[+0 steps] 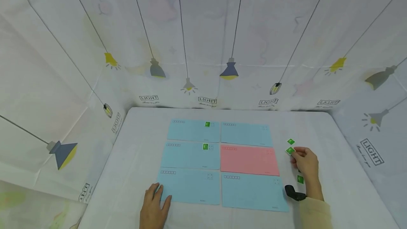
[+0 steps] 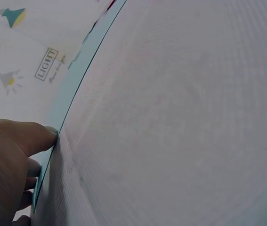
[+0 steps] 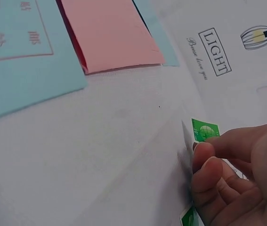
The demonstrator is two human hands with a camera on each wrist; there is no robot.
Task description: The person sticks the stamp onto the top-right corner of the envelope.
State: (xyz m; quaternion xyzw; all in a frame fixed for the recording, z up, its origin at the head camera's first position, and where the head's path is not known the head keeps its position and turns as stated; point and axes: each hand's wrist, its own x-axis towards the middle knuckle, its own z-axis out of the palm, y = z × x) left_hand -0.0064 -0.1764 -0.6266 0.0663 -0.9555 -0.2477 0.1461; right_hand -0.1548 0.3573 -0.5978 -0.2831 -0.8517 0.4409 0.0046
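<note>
My right hand (image 1: 306, 162) pinches a small green stamp (image 1: 289, 151) between thumb and fingers, right of the pink envelope (image 1: 249, 160). Just beyond lies another green stamp (image 1: 290, 141). A third stamp (image 1: 300, 179) lies below the hand, near the wrist, with a dark green bit partly hidden above it. My left hand (image 1: 154, 206) rests on the lower-left blue envelope (image 1: 190, 188), fingers spread at its left edge. In the left wrist view the thumb (image 2: 44, 136) touches that envelope's edge.
Blue envelopes surround the pink one in two columns. The upper-left envelope (image 1: 187, 131) and middle-left envelope (image 1: 187, 158) each bear a green stamp near their upper right corner. A black wrist device (image 1: 295, 193) sits on the right arm. A lamp-printed cloth (image 1: 203, 45) hangs behind the white table (image 1: 127, 144).
</note>
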